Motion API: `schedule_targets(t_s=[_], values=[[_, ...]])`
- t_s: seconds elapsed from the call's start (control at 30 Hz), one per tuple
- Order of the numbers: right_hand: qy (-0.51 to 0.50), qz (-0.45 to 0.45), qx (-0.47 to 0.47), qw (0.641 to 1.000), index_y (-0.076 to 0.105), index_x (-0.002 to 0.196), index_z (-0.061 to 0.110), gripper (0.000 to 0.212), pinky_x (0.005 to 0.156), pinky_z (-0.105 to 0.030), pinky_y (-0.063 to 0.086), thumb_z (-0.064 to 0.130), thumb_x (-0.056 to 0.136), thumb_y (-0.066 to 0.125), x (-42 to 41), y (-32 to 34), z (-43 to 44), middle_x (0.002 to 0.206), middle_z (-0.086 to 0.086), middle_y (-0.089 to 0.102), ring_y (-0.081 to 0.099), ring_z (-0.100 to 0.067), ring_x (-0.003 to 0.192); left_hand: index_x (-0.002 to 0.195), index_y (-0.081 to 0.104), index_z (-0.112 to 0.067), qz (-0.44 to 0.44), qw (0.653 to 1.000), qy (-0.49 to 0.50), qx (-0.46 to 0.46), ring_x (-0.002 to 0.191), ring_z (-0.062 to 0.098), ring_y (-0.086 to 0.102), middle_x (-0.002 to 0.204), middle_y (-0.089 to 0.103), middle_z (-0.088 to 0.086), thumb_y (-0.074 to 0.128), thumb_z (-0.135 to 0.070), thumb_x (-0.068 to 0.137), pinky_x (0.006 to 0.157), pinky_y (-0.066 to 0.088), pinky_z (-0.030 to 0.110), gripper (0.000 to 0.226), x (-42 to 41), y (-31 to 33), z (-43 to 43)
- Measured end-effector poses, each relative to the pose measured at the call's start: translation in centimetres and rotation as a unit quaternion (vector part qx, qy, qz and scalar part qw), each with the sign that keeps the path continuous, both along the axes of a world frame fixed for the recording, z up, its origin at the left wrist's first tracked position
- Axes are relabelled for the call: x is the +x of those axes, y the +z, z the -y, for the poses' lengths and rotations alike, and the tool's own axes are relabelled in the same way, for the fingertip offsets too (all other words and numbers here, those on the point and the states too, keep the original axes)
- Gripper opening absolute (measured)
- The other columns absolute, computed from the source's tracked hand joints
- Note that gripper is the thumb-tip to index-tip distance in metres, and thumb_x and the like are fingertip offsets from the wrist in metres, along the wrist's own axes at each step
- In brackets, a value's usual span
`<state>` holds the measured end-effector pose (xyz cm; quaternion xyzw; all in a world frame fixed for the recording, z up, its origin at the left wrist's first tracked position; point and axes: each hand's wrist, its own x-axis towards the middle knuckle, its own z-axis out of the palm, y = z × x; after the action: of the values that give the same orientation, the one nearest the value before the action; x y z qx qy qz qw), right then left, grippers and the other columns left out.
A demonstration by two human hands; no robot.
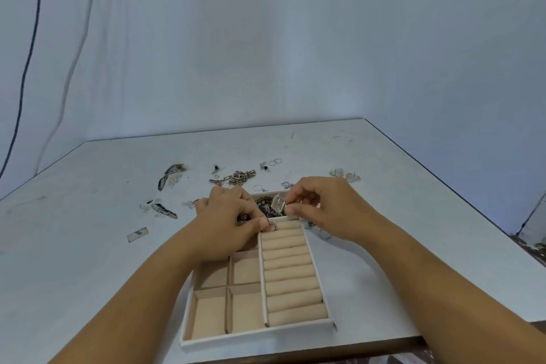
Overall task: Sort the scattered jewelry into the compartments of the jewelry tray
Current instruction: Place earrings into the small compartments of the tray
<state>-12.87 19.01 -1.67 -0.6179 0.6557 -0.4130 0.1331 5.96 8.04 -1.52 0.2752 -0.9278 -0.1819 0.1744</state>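
Fingers of the left hand (230, 216) pinch a small ring (271, 223) by its band, those of the right hand (325, 207) a square silvery piece (278, 204) by its edge (both judged light, stiff, slippery), at the far end of the jewelry tray (257, 337).

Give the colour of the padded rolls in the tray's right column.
Plain beige padded rolls, same as the tray lining; best seen in the head view.

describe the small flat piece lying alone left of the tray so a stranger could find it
Start at the beige tray nearest the viewer and look left, past the left forearm. The small flat piece lies alone there, nearer the viewer than any other loose jewelry. Unlike the curved, mottled pieces behind it, it is a straight-edged rectangle.
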Motion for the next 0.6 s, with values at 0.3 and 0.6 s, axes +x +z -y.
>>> schedule_targets(t_s=[0.3, 0.6], values=[[0.015, -0.048, 0.000, 0.999, 0.071, 0.080, 0.026, 0.008, 0.065, -0.014, 0.045, 0.022, 0.077, 0.078, 0.5, -0.3, -0.6, 0.075, 0.017, 0.067, 0.058, -0.002, 0.073, 0.066, 0.068, -0.044, -0.056, 0.998, 0.041, -0.009, 0.104, 0.006, 0.034, 0.096, 0.050, -0.019, 0.074, -0.054, 0.071, 0.083, 0.014, 0.027, 0.012, 0.2, -0.6, -0.2], [0.006, -0.079, -0.006, 0.997, 0.072, 0.075, 0.031, 0.008, 0.064, -0.014, 0.045, 0.030, 0.073, 0.080, 0.8, -0.4, -0.3, 0.076, 0.011, 0.068, 0.059, -0.002, 0.074, 0.070, 0.068, -0.038, -0.063, 0.995, 0.047, -0.065, 0.105, 0.008, 0.030, 0.097, 0.046, -0.020, 0.060, -0.052, 0.065, 0.081, 0.013, 0.026, 0.017, 0.1, -1.3, -0.4]])
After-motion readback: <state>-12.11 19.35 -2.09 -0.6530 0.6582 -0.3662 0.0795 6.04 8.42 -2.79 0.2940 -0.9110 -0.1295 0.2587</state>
